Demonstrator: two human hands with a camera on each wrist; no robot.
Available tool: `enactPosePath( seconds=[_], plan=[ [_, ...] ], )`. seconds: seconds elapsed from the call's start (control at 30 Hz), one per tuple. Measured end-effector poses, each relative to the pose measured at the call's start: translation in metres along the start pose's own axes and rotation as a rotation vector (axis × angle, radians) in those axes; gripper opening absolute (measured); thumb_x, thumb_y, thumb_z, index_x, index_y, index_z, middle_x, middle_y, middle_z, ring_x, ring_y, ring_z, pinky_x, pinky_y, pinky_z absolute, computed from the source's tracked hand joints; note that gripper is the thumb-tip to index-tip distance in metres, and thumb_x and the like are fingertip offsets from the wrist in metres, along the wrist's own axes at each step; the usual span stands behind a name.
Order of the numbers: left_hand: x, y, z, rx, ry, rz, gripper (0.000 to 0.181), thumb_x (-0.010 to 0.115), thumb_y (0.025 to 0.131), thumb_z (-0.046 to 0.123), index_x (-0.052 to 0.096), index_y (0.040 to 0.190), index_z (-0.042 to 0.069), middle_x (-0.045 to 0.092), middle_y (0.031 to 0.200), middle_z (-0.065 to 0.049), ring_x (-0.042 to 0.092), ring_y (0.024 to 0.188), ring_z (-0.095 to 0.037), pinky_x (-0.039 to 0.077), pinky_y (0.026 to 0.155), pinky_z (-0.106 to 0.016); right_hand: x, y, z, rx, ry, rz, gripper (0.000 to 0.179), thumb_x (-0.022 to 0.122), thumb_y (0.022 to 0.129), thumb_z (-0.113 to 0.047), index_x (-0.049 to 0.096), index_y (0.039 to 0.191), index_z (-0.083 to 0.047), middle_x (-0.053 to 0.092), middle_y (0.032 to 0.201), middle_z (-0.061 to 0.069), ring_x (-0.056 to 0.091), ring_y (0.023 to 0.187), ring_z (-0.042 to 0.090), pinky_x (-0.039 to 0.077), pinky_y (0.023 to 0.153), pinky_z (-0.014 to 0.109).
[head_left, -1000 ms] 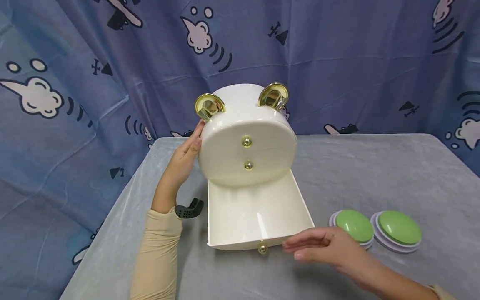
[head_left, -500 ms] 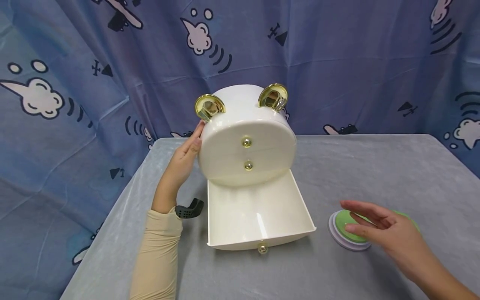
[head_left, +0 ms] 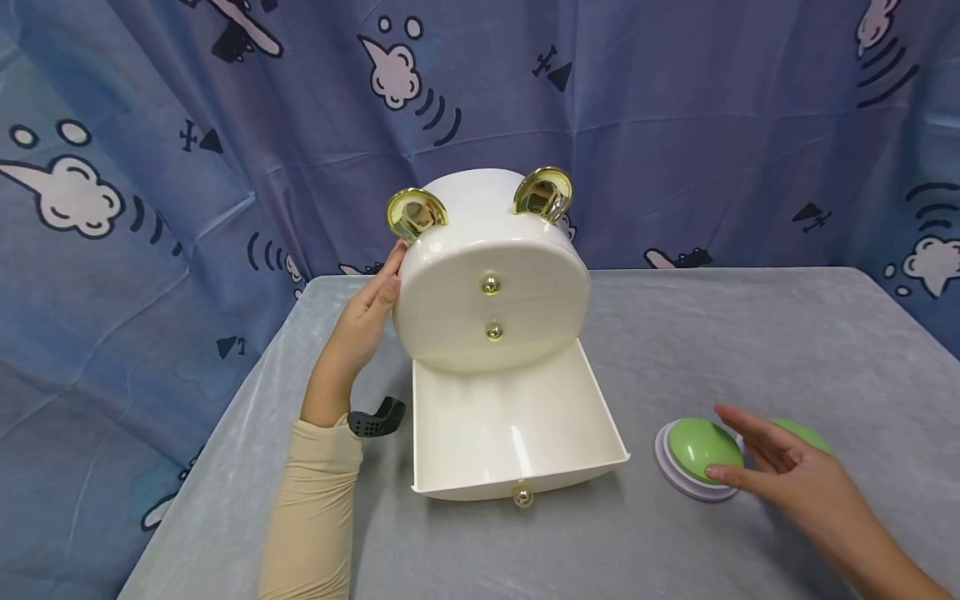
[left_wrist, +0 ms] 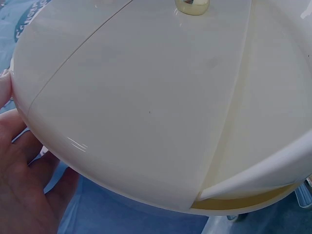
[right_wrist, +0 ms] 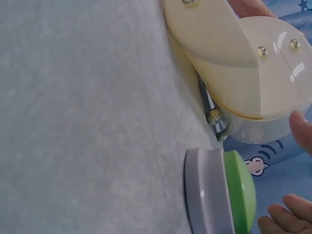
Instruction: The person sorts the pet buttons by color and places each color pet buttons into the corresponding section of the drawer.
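Note:
A white rounded drawer box (head_left: 491, 229) with gold ears and gold ball knobs stands in the middle of the head view. Its bottom drawer (head_left: 513, 425) is pulled out, with nothing seen inside. My left hand (head_left: 360, 321) rests against the box's left side, thumb near the front edge; the left wrist view shows the fingers (left_wrist: 29, 165) along the side. Over at the right, my right hand (head_left: 787, 467) is spread beside a green-domed button (head_left: 702, 450) on a pale lilac base. Behind that hand a second green-domed button (head_left: 802, 433) is mostly hidden.
Grey cloth covers the table (head_left: 720, 342). A blue patterned curtain (head_left: 675, 142) hangs behind and along the left. Near my left wrist is a black strap-like piece (head_left: 377, 417).
My right hand has left the drawer's front right corner and moved right to the green-domed buttons. The left hand, the box and the pulled-out drawer have stayed put.

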State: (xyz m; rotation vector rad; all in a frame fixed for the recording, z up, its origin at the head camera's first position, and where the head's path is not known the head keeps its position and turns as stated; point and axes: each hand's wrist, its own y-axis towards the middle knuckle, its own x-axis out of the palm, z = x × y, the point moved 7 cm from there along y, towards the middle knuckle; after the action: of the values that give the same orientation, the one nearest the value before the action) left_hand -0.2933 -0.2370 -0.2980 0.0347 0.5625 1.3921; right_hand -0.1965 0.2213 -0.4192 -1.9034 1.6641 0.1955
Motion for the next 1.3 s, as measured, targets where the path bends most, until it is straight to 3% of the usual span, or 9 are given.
enactPosePath(
  seconds=[0.2, 0.37, 0.57, 0.77, 0.97, 1.0, 1.1, 1.17, 1.3],
  plan=[
    [0.001, 0.0, 0.0, -0.006, 0.011, 0.003, 0.054, 0.033, 0.108, 0.04, 0.026, 0.158, 0.02, 0.018, 0.166, 0.012, 0.013, 0.154, -0.007, 0.013, 0.128, -0.036, 0.001, 0.003, 0.004, 0.031, 0.005, -0.029, 0.104, 0.076, 0.086, -0.043, 0.012, 0.161, -0.011, 0.012, 0.167, 0.014, 0.007, 0.154, 0.037, 0.029, 0.117, 0.026],
    [0.0, -0.001, 0.0, -0.003, -0.002, 0.008, 0.054, 0.034, 0.108, 0.04, 0.026, 0.158, 0.02, 0.018, 0.166, 0.013, 0.014, 0.154, -0.005, 0.013, 0.128, -0.035, 0.004, 0.006, 0.008, -0.017, 0.022, -0.052, 0.102, 0.076, 0.089, -0.037, 0.009, 0.161, -0.008, 0.01, 0.167, 0.018, 0.006, 0.154, 0.034, 0.035, 0.108, 0.007],
    [0.0, -0.001, -0.001, 0.011, -0.019, 0.012, 0.054, 0.035, 0.108, 0.038, 0.027, 0.158, 0.017, 0.018, 0.167, 0.009, 0.013, 0.154, -0.009, 0.012, 0.128, -0.038, 0.01, 0.007, 0.007, -0.155, -0.01, -0.063, 0.097, 0.076, 0.09, -0.022, 0.011, 0.159, 0.001, 0.016, 0.163, 0.029, 0.017, 0.14, -0.014, 0.029, 0.089, -0.008],
    [0.0, 0.0, -0.002, 0.012, -0.013, 0.008, 0.055, 0.034, 0.108, 0.039, 0.026, 0.158, 0.017, 0.017, 0.167, 0.009, 0.013, 0.154, -0.009, 0.012, 0.128, -0.038, 0.013, 0.009, 0.006, -0.213, -0.162, -0.01, 0.104, 0.082, 0.083, -0.025, 0.016, 0.157, 0.003, 0.023, 0.157, 0.036, 0.015, 0.147, 0.049, 0.015, 0.085, -0.012],
    [0.001, -0.001, 0.0, 0.01, -0.019, 0.008, 0.053, 0.034, 0.109, 0.036, 0.026, 0.158, 0.017, 0.018, 0.166, 0.011, 0.014, 0.154, -0.006, 0.012, 0.128, -0.035, 0.012, 0.01, 0.003, -0.275, -0.252, 0.079, 0.104, 0.088, 0.075, -0.026, 0.028, 0.154, 0.005, 0.034, 0.15, 0.038, 0.03, 0.138, 0.055, 0.013, 0.083, -0.011],
    [0.001, -0.001, 0.001, 0.01, -0.021, 0.007, 0.053, 0.033, 0.109, 0.035, 0.026, 0.158, 0.017, 0.018, 0.166, 0.011, 0.014, 0.154, -0.006, 0.012, 0.128, -0.035, 0.012, 0.009, 0.001, -0.281, -0.267, 0.093, 0.104, 0.089, 0.074, -0.026, 0.03, 0.153, 0.006, 0.036, 0.149, 0.039, 0.032, 0.137, 0.055, 0.019, 0.093, -0.008],
    [0.001, 0.0, 0.001, 0.012, -0.024, 0.007, 0.053, 0.033, 0.109, 0.034, 0.025, 0.158, 0.016, 0.018, 0.166, 0.01, 0.013, 0.154, -0.006, 0.012, 0.128, -0.035, 0.011, 0.009, -0.003, -0.272, -0.313, 0.118, 0.104, 0.09, 0.072, -0.03, 0.033, 0.151, 0.007, 0.039, 0.146, 0.04, 0.036, 0.134, 0.056, 0.035, 0.114, 0.027],
    [0.001, 0.0, 0.001, 0.013, -0.025, 0.009, 0.052, 0.033, 0.109, 0.033, 0.026, 0.158, 0.016, 0.018, 0.166, 0.01, 0.014, 0.154, -0.006, 0.012, 0.128, -0.035, 0.01, 0.009, -0.006, -0.254, -0.346, 0.132, 0.104, 0.09, 0.071, -0.034, 0.035, 0.15, 0.007, 0.04, 0.144, 0.04, 0.039, 0.132, 0.056, 0.04, 0.106, 0.053],
    [0.002, -0.001, 0.001, 0.011, -0.022, 0.005, 0.053, 0.033, 0.109, 0.035, 0.026, 0.158, 0.016, 0.018, 0.166, 0.01, 0.014, 0.154, -0.006, 0.012, 0.128, -0.035, 0.004, 0.005, -0.018, -0.231, -0.382, 0.188, 0.103, 0.089, 0.072, -0.042, 0.039, 0.149, 0.005, 0.045, 0.142, 0.039, 0.049, 0.123, 0.052, 0.05, 0.091, 0.05]
  ],
)
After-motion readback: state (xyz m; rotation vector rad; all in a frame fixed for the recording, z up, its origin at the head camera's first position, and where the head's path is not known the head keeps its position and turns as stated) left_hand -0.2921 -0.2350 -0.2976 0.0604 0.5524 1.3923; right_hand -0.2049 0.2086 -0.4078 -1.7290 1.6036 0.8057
